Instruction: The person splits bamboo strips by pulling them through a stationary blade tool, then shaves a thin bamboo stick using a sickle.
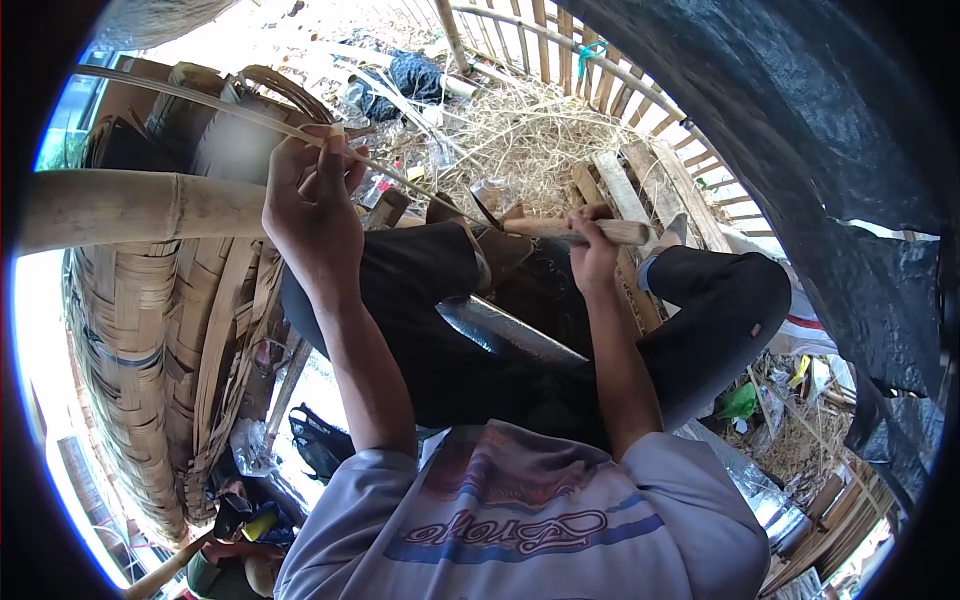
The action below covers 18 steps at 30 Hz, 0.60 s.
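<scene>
My left hand (315, 195) is raised at the left, thumb and fingers closed on a long thin bamboo strip (210, 103). From the upper left edge the strip runs through the fingers and slopes down towards my knees. My right hand (594, 252) is wrapped round the thick wooden handle (560, 228) of a knife. Its short dark curved blade (486, 212) sits by the strip's lower end; whether they touch I cannot tell. A shiny silver sheet (510, 330) lies across my lap.
A thick bamboo pole (150, 208) and large woven bamboo baskets (140, 330) stand at the left. Straw and shavings (530, 130) cover the ground ahead, before a slatted fence (545, 45). Dark plastic sheeting (800, 110) hangs at the right. Another person (235, 570) is at lower left.
</scene>
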Available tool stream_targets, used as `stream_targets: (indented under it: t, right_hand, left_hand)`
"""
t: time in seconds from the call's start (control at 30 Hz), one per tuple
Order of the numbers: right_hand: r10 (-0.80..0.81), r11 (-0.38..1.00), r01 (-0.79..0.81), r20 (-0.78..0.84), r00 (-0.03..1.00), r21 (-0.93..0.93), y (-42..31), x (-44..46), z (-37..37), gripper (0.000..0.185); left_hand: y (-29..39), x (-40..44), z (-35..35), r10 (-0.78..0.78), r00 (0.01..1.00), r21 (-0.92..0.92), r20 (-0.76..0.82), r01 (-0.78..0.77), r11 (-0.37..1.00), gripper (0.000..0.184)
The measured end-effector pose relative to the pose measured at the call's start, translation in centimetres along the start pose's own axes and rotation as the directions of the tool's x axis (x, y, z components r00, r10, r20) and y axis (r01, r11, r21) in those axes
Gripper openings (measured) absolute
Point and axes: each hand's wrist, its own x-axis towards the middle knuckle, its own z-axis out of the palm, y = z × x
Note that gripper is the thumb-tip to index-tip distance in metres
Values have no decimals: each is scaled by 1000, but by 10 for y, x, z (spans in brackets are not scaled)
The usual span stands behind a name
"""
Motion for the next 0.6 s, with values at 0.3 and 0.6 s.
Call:
stream_targets:
  t: [0.3,0.6]
  right_hand:
    - [-111,932,-7,-305,946,-362,9,7,-17,20]
    - [-445,893,400,276,852,207,-126,-38,154,18]
  left_hand:
    - [-2,-1,-1,-16,1000,-54,-26,15,998,14]
    - [0,-5,8,37,999,-75,16,-36,997,14]
